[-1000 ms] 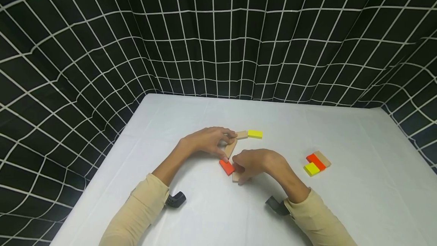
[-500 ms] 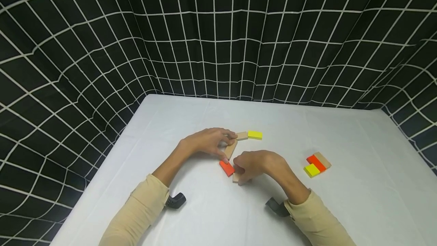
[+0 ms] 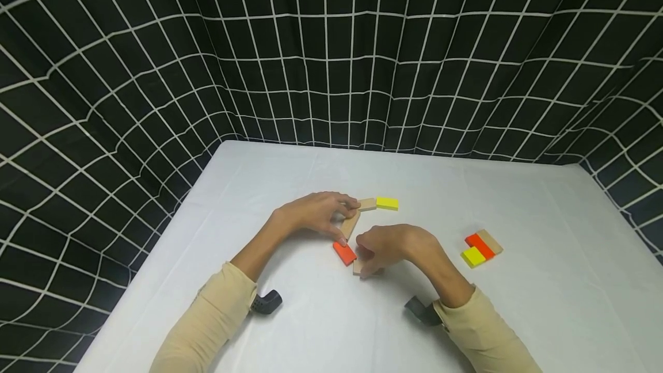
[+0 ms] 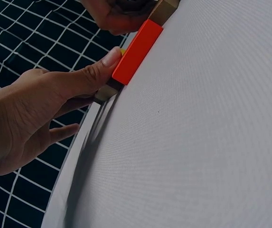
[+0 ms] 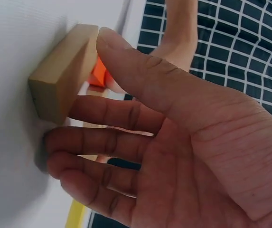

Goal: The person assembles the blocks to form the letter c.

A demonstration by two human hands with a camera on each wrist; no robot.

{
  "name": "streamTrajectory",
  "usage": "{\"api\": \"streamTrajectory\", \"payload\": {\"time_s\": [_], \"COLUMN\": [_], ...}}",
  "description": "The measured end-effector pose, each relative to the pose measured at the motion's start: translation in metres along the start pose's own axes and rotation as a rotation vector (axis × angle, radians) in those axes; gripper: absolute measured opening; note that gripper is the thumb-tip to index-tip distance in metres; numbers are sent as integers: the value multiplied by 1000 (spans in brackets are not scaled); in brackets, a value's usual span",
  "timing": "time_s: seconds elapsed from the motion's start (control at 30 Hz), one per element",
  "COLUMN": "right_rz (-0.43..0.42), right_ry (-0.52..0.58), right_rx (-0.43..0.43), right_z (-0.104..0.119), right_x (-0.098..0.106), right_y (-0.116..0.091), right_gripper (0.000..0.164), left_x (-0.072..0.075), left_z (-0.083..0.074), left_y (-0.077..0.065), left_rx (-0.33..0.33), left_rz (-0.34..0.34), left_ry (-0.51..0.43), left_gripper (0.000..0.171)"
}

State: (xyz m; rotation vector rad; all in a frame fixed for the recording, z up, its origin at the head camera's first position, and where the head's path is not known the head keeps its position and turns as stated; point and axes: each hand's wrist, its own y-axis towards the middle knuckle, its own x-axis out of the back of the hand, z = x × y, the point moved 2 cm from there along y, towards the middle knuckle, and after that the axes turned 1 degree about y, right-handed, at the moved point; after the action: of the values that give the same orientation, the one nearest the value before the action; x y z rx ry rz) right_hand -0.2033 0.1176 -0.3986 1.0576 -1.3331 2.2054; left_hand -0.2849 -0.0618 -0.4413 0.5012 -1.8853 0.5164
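Note:
In the head view, my left hand [image 3: 320, 214] arches over a diagonal plain wood block [image 3: 350, 225]. Its thumb touches the upper end of a red block [image 3: 344, 253], and its fingertips rest by the far end of the wood block. My right hand [image 3: 385, 246] pinches another plain wood block [image 3: 357, 268], mostly hidden beneath it, just right of the red block. The right wrist view shows thumb and index finger at this wood block [image 5: 62, 73], the other fingers loosely curved. From the left wrist, the thumb meets the red block [image 4: 138, 52] at its end.
Beyond the hands, a plain wood block [image 3: 367, 205] and a yellow block [image 3: 387, 204] continue the curving line. Off to the right lie a yellow block [image 3: 473, 257], a red block [image 3: 480, 246] and a wood block [image 3: 490, 241], side by side on the white table [image 3: 544, 206]. Black gridded cloth [image 3: 331, 56] surrounds the table.
My right hand has shifted very slightly at its wood block. My left hand and the other blocks stay where they were.

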Motion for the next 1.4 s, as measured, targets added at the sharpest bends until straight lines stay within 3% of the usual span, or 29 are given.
{"api": "streamTrajectory", "payload": {"time_s": [0.33,0.6,0.7,0.87,1.07,1.3,1.4], "right_rz": [-20,-89,-110,-133,-134,-137,-129], "right_ry": [33,83,75,81,171,321,415], "right_rx": [15,26,12,-86,-241,-406,-469], "right_z": [-12,-34,-45,-67,-91,-117,-129], "right_x": [13,27,31,36,36,35,32], "right_y": [-19,-42,-52,-68,-82,-96,-99], "right_gripper": [21,11,15,29,41,31,38], "left_x": [-1,-1,-1,0,-2,-3,-3], "left_z": [0,0,-1,-2,-2,-1,0], "left_y": [0,1,2,3,2,2,2], "left_rx": [7,-1,-5,-8,1,-4,-4], "left_rz": [-6,-2,1,3,12,3,3], "left_ry": [4,1,4,11,3,7,11], "left_gripper": [70,71,71,70,70,71,71]}}
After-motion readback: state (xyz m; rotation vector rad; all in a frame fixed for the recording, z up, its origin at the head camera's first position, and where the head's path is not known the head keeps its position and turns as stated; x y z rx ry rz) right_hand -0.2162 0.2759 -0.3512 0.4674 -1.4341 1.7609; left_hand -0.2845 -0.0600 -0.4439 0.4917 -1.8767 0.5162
